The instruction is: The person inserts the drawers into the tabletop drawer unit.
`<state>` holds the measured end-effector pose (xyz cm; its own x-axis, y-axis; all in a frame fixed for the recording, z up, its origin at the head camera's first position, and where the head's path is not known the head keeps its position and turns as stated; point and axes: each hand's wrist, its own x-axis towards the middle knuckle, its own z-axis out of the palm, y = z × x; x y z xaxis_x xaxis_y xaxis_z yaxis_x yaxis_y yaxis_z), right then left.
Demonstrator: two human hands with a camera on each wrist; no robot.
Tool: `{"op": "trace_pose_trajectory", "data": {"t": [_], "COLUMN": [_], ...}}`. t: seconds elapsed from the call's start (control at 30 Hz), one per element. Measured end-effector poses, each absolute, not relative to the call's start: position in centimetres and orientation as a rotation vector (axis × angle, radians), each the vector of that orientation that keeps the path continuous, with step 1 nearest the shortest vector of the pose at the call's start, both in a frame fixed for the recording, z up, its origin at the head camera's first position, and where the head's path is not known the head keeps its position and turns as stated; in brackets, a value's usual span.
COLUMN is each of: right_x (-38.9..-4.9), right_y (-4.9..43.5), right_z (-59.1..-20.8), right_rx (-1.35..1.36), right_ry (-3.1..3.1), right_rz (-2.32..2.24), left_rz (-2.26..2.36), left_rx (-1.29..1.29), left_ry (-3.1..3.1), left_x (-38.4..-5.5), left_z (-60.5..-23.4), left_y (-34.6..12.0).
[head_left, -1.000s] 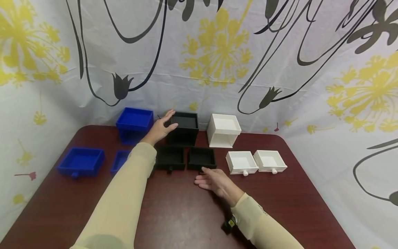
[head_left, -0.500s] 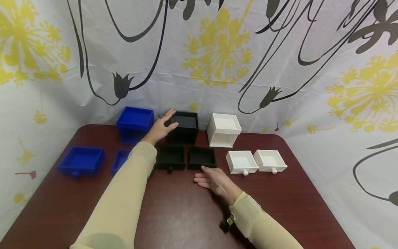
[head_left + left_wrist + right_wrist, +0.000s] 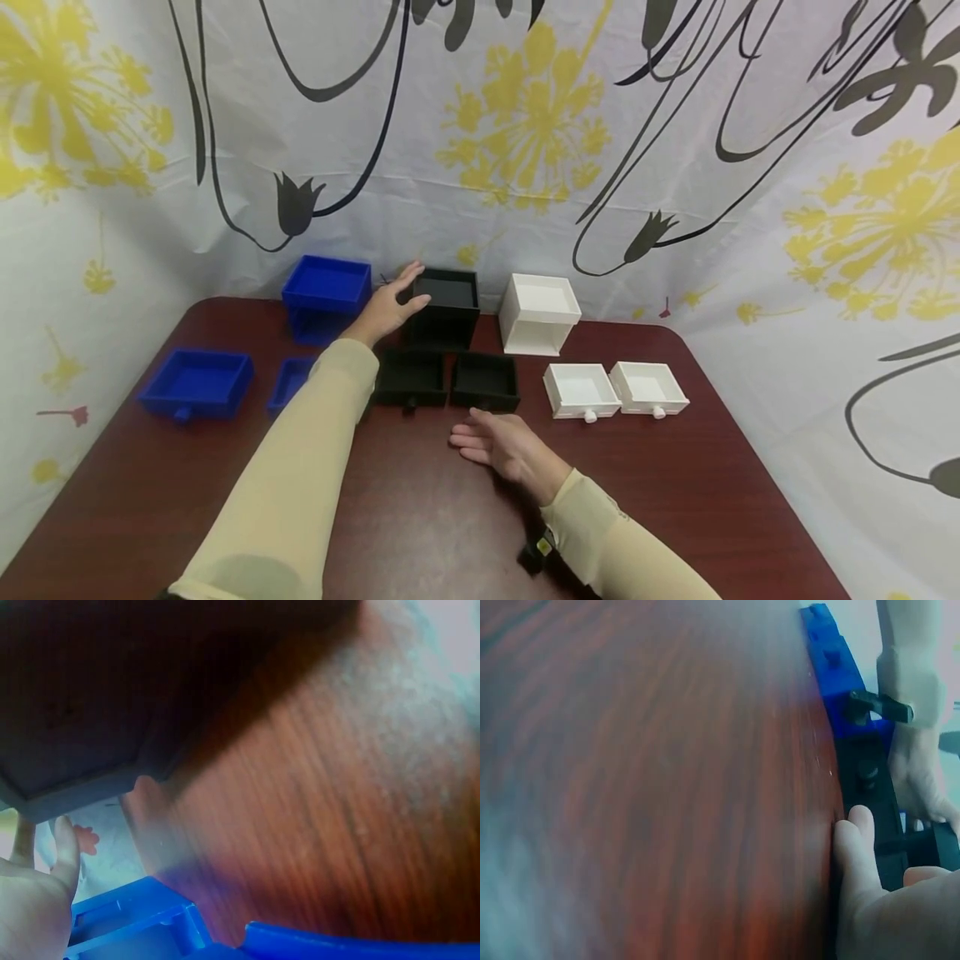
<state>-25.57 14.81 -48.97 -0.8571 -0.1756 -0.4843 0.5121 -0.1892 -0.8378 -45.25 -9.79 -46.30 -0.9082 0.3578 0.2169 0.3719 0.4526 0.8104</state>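
My left hand (image 3: 388, 310) lies at the left side of a black box (image 3: 444, 321), fingers and thumb spread; whether it touches the box I cannot tell. In the left wrist view, the hand (image 3: 34, 907) reaches under a dark shape, with a blue box (image 3: 135, 907) beside it. My right hand (image 3: 510, 450) has straightened fingers and holds nothing, just in front of the right black drawer (image 3: 485, 382). Left of that sits another black drawer (image 3: 411, 379) with a knob. In the right wrist view, the right hand (image 3: 900, 915) is near the black drawers.
At the back stand a blue box (image 3: 327, 292) and a white box (image 3: 540, 308). Blue drawers (image 3: 198, 383) lie at left, one partly behind the left sleeve. Two white drawers (image 3: 581, 390) sit at right on the dark red table (image 3: 405, 517). Patterned cloth (image 3: 480, 150) hangs behind.
My right hand has drawn slightly left and toward me, away from the right black drawer. The left hand has stayed beside the black box. The drawers look unmoved.
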Motion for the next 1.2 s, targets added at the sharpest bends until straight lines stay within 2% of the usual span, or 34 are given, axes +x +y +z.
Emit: {"op": "trace_pose_trajectory", "data": {"t": [0.6, 1.2], "right_x": [-26.6, -27.8], "right_y": [7.1, 5.2], "right_z": [-48.3, -49.2], "right_rx": [0.348, 0.494], "right_ry": [1.454, 1.406], "right_rz": [-2.121, -2.269], "left_rz": [-1.522, -1.502], "left_rx": [-0.683, -0.675], "left_ry": [-2.633, -2.643], "left_x": [-45.6, -45.4], "left_z": [-46.7, -46.7], "left_y": [-9.9, -9.8]}}
